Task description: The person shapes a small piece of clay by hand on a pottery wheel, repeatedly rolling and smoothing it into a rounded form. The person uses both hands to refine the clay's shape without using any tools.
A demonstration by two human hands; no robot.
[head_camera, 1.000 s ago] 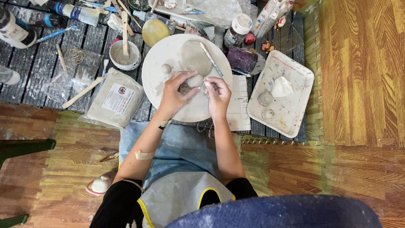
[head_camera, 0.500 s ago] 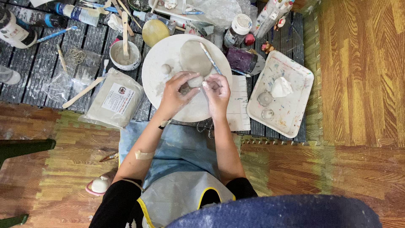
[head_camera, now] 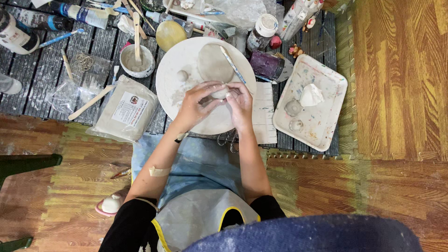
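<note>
L hand (head_camera: pixel 193 108) + R hand (head_camera: pixel 240 103) both pinching small clay lump (head_camera: pixel 218 93) btwn fingertips, over white round board (head_camera: pixel 186 60) on slatted surface (head_camera: pixel 42 88). Best judged: gentle even pressure, turn lump slowly, keep walls uniform. Clay disc (head_camera: pixel 214 62) behind; paint-stained tray (head_camera: pixel 326 121) far right.

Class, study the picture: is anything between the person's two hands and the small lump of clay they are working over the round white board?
Nothing visible does. The left hand and right hand already close around the clay lump from either side, fingers touching it, above the round white board. The blue-handled tool lies just beyond, clear of the hands.
</note>
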